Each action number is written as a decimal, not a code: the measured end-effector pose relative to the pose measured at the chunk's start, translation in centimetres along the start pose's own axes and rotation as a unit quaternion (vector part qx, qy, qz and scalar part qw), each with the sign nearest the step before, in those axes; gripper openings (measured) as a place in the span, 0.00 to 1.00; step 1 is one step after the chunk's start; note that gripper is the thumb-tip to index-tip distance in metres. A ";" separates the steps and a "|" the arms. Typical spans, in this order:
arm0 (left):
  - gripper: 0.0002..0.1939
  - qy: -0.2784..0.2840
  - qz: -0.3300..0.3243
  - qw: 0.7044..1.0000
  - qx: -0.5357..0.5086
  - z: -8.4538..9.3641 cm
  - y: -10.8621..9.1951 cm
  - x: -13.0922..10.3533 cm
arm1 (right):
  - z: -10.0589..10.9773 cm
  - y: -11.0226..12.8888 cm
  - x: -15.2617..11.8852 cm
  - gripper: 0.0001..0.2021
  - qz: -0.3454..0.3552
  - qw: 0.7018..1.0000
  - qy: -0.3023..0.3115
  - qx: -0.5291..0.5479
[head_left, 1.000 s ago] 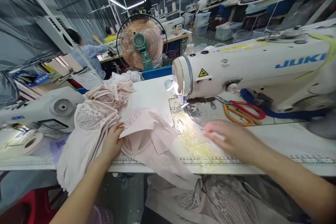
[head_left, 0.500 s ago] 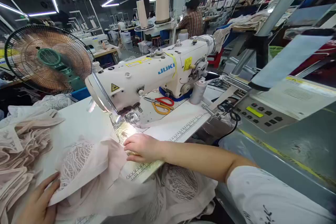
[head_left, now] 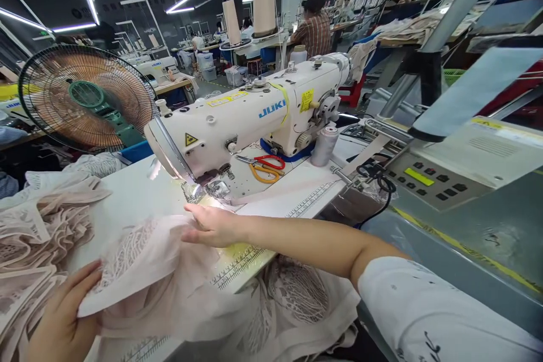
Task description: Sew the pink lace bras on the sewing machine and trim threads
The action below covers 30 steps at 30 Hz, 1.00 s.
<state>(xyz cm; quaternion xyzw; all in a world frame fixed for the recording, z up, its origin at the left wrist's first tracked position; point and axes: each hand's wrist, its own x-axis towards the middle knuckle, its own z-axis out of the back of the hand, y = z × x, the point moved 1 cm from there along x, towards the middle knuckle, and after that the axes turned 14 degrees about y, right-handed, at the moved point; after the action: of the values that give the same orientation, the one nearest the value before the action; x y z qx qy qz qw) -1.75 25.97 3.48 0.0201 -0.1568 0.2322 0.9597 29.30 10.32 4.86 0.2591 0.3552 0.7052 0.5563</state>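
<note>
A pale pink lace bra (head_left: 144,271) is spread over the near left of the sewing table and hangs past its front edge. My left hand (head_left: 70,311) grips its left edge, fingers on the lace cup and thumb partly hidden under the fabric. At the bra's upper right edge, just before the presser foot, my right hand (head_left: 214,226) touches the cloth with thumb and fingers apart. The white sewing machine (head_left: 237,119) stands right behind, its needle area (head_left: 207,188) lit. Another lace cup (head_left: 297,288) hangs below the table edge.
Stacked pink bra pieces (head_left: 46,226) lie at left, before a large fan (head_left: 87,96). Orange-handled scissors (head_left: 265,174), red-handled scissors (head_left: 271,162) and a grey thread cone (head_left: 325,146) are by the machine. A control box (head_left: 441,181) stands at right. Another person (head_left: 316,25) sits behind.
My right hand has moved left and up from the shiny plate by the needle onto the bra's edge, fingers spreading. My left hand keeps its hold. The view has shifted slightly.
</note>
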 end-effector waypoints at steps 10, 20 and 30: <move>0.35 0.029 0.084 0.993 0.079 0.8 -3.5 -0.7 | 2.2 0.2 -0.4 0.16 0.017 0.993 0.118 0.012; 0.31 0.296 0.181 0.932 0.103 3.9 -1.2 -0.9 | 0.2 -1.1 0.3 0.12 -0.160 0.947 0.045 -0.275; 0.20 0.227 -0.053 0.970 -0.070 -3.2 -18.9 8.3 | -1.4 -3.0 -1.0 0.10 -0.082 0.902 -0.067 -0.419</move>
<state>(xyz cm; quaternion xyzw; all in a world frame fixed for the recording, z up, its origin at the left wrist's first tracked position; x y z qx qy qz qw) 14.73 13.09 3.68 -0.0921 0.0505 0.1682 0.9801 30.28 9.39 1.61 0.0181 0.0087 0.7219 0.6917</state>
